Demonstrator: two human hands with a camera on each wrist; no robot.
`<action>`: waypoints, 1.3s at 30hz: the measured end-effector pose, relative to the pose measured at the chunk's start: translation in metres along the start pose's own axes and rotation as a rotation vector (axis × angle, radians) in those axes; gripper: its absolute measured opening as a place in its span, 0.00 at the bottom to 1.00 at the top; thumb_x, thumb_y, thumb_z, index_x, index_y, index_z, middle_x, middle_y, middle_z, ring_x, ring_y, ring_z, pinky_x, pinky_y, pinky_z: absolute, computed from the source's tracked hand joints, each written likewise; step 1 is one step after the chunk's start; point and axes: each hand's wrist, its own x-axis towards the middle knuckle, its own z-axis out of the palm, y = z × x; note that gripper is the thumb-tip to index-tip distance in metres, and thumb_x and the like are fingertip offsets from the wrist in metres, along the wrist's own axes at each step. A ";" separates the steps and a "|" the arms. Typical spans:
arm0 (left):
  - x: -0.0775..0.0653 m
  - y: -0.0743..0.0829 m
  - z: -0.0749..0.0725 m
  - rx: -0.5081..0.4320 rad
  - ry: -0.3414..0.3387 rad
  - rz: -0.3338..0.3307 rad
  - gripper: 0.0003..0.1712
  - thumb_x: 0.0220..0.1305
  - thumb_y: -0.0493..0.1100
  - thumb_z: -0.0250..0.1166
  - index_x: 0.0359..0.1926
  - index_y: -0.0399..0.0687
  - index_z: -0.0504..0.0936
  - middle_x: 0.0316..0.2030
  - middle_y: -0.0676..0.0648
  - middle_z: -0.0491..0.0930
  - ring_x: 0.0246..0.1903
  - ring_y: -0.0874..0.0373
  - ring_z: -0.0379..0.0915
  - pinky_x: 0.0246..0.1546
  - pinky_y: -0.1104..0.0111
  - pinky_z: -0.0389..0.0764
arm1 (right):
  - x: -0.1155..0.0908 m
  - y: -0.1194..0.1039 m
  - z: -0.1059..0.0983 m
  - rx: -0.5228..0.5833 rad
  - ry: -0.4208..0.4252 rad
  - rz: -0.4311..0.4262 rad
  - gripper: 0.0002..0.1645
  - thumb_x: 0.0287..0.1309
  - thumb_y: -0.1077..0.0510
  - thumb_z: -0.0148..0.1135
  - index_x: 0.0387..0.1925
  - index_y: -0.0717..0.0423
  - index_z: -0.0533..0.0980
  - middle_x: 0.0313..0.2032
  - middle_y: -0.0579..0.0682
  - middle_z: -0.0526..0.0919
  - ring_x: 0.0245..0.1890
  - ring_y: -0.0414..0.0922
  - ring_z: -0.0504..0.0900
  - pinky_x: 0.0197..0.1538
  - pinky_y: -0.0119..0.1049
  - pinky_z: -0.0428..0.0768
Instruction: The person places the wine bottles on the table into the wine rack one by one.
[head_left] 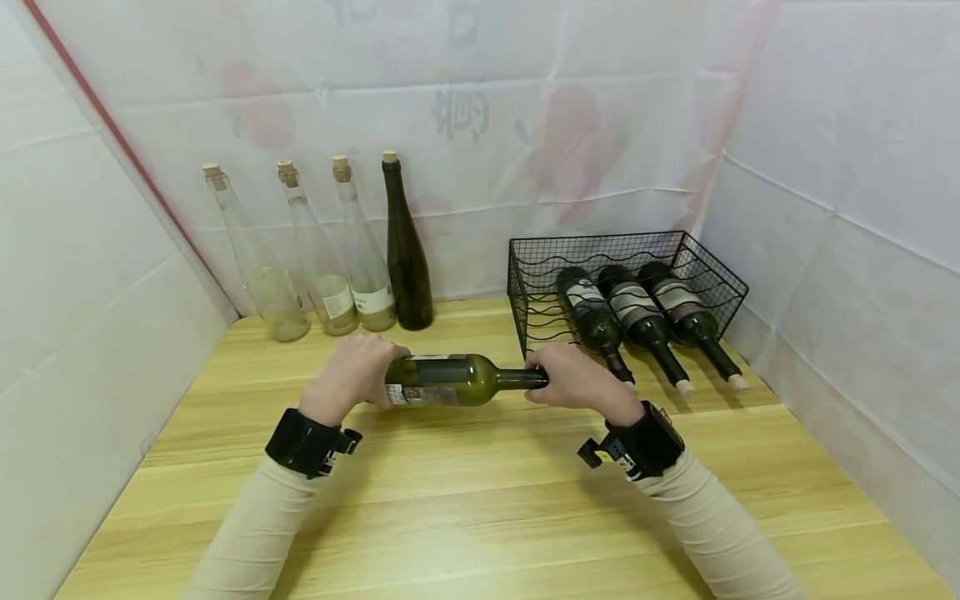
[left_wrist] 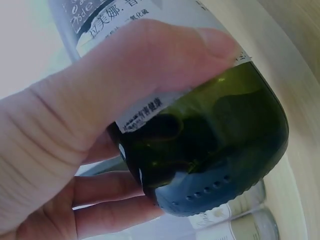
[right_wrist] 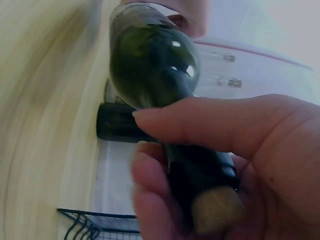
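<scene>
A green wine bottle (head_left: 453,381) lies sideways between both hands, over the middle of the table, its neck toward the right. My left hand (head_left: 352,377) grips its base end; in the left wrist view the thumb crosses the torn white label (left_wrist: 185,15) and the fingers wrap underneath. With thumb and fingers, my right hand (head_left: 573,377) holds the neck. A cork (right_wrist: 217,210) closes the mouth in the right wrist view. Just beyond the right hand, three corked dark wine bottles (head_left: 637,314) lie side by side in a black wire rack (head_left: 600,242), necks toward me.
Three clear corked bottles (head_left: 262,283) and a tall dark green bottle (head_left: 408,258) stand upright at the back left of the wooden table (head_left: 450,517). White cloth walls (head_left: 420,108) enclose the back and sides. The rack sits in the back right corner.
</scene>
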 end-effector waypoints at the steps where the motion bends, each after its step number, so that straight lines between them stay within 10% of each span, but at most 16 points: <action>1: 0.000 0.002 0.000 0.005 0.003 0.006 0.33 0.21 0.44 0.81 0.40 0.54 0.88 0.20 0.56 0.74 0.19 0.60 0.66 0.17 0.67 0.67 | 0.001 0.000 0.002 -0.033 -0.001 -0.004 0.10 0.55 0.56 0.72 0.36 0.54 0.79 0.26 0.45 0.74 0.24 0.41 0.65 0.31 0.35 0.63; 20: 0.000 0.017 -0.005 0.041 0.011 0.029 0.28 0.19 0.45 0.77 0.35 0.55 0.87 0.16 0.55 0.69 0.17 0.58 0.60 0.13 0.67 0.60 | -0.001 0.002 0.021 -0.279 0.003 0.029 0.16 0.60 0.52 0.67 0.23 0.47 0.70 0.21 0.44 0.64 0.22 0.42 0.58 0.31 0.39 0.55; 33: 0.002 0.025 -0.006 -0.048 -0.008 0.014 0.43 0.32 0.54 0.82 0.58 0.56 0.83 0.18 0.55 0.73 0.16 0.61 0.61 0.14 0.69 0.58 | -0.011 0.029 0.006 -0.140 -0.043 -0.057 0.13 0.60 0.61 0.65 0.26 0.49 0.68 0.21 0.43 0.60 0.22 0.40 0.56 0.31 0.37 0.55; 39: 0.002 0.030 -0.004 -0.148 0.045 0.059 0.45 0.40 0.61 0.82 0.61 0.52 0.81 0.40 0.48 0.86 0.28 0.56 0.78 0.21 0.67 0.70 | -0.019 0.053 -0.019 -0.074 -0.107 -0.092 0.09 0.59 0.63 0.64 0.28 0.50 0.72 0.21 0.42 0.62 0.20 0.37 0.58 0.32 0.36 0.60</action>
